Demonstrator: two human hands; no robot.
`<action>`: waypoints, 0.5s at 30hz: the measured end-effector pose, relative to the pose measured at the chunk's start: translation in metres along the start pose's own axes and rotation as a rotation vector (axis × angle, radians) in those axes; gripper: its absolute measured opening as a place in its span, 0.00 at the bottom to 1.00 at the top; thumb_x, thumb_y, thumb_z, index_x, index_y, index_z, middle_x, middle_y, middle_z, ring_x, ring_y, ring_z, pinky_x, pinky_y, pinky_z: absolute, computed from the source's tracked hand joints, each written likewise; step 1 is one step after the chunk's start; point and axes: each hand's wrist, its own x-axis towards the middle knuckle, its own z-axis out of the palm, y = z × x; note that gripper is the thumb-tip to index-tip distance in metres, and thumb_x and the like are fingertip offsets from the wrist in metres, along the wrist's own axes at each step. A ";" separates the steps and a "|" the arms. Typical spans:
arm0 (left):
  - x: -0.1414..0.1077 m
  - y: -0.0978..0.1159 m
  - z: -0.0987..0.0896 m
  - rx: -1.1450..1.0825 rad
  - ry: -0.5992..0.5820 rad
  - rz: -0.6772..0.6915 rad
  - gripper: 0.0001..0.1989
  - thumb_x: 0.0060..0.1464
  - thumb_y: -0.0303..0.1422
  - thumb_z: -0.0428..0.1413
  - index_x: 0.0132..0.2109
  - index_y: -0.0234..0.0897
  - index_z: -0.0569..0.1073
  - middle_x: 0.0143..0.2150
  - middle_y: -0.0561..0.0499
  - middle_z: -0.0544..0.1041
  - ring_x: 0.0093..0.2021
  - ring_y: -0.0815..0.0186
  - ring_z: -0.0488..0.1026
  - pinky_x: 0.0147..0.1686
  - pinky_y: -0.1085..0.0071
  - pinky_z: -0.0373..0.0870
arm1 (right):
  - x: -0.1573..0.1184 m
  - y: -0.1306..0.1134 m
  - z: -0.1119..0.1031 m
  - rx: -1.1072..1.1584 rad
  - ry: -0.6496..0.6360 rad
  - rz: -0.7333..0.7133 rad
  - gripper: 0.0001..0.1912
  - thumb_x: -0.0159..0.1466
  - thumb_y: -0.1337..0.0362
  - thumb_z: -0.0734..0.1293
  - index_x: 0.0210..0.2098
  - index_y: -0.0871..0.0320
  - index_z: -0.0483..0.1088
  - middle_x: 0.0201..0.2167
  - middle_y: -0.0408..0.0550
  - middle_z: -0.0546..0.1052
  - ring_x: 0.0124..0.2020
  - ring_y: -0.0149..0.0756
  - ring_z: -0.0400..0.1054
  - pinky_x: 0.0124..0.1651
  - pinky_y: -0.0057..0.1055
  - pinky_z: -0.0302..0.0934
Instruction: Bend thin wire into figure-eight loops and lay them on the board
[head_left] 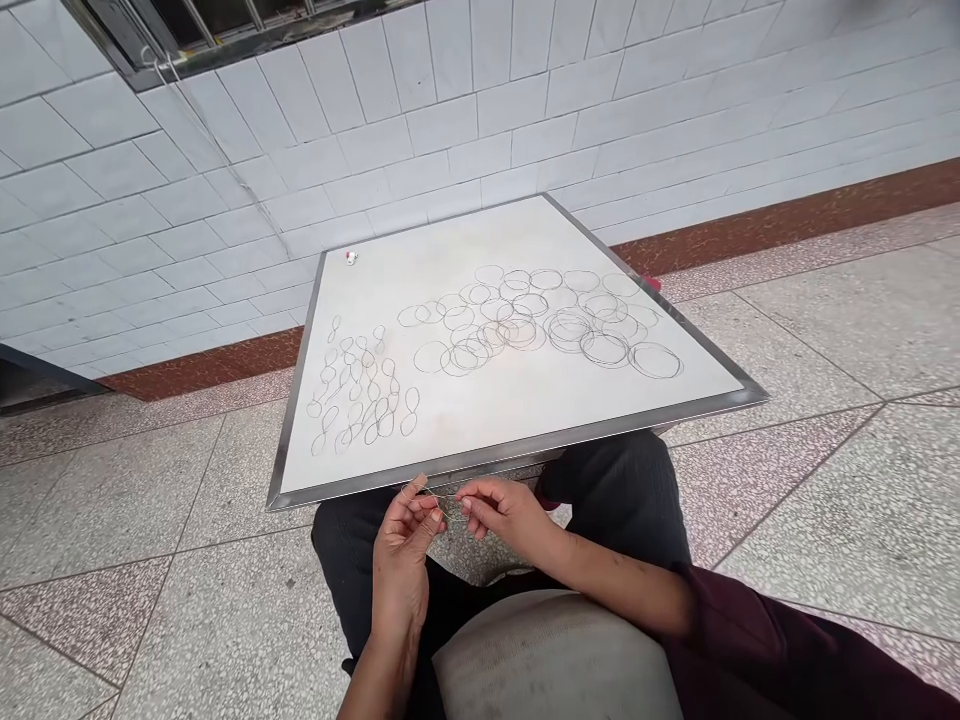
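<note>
Between my two hands, just in front of the table's near edge, is a thin wire loop [448, 517]. My left hand [409, 525] pinches one side of it between thumb and fingers. The other side is pinched by the fingertips of my right hand [501, 510]. Parts of the wire are too fine to follow. On the white table [517, 420], many round wire rings [604, 349] lie overlapping at the middle and right. At the left lie several smaller wires twisted into figure-eights [409, 412].
A metal edge strip [525, 455] frames the tabletop. A small white and red object [352, 258] sits at the far left corner. Behind stands a white tiled wall [375, 150] with a barred window [225, 25]. My knees [626, 480] are under the near edge.
</note>
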 end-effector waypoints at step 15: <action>0.019 -0.010 -0.044 0.223 0.126 0.153 0.28 0.43 0.48 0.67 0.49 0.38 0.79 0.33 0.49 0.76 0.35 0.63 0.74 0.33 0.70 0.72 | 0.077 -0.054 -0.019 -0.229 0.130 -0.159 0.06 0.63 0.62 0.66 0.35 0.57 0.74 0.33 0.45 0.72 0.24 0.29 0.72 0.31 0.29 0.71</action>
